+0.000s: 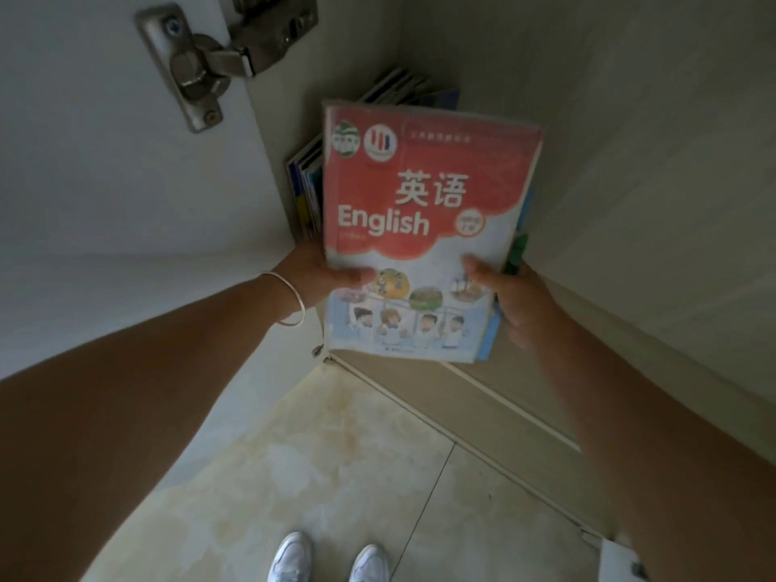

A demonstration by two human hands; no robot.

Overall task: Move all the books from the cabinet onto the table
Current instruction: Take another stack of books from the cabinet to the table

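I see both hands holding a small stack of books at the cabinet's opening. On top is a red-and-white paperback English textbook (pixel 424 228), its cover facing me, with white Chinese characters and the word "English" on the red upper part and cartoon children along the pale blue lower part. Under it, at least 1 more book shows as a blue and green edge (pixel 520 241) sticking out along the right side; I cannot tell how many lie beneath.

My left hand (pixel 319 270) grips the stack's left edge, thumb curled onto the cover near the lower third, the other fingers hidden behind the books. A thin silver bangle (pixel 292 298) sits on that wrist. My right hand (pixel 514 300) clamps the right edge, thumb pressed on the cover and fingers wrapped under the blue book's side.

Behind the held stack, inside the beige cabinet (pixel 630 203), more books (pixel 308 186) stand upright against the left wall, spines and page edges showing blue and yellow, and another group (pixel 403 88) leans farther back. The white cabinet door (pixel 105 182) stands open on the left, with a metal hinge (pixel 201 56) at its top edge.

Below, the beige tiled floor (pixel 336 476) shows, with 2 white shoes (pixel 327 558) at the bottom of the view. The picture is slightly blurred around the hands.
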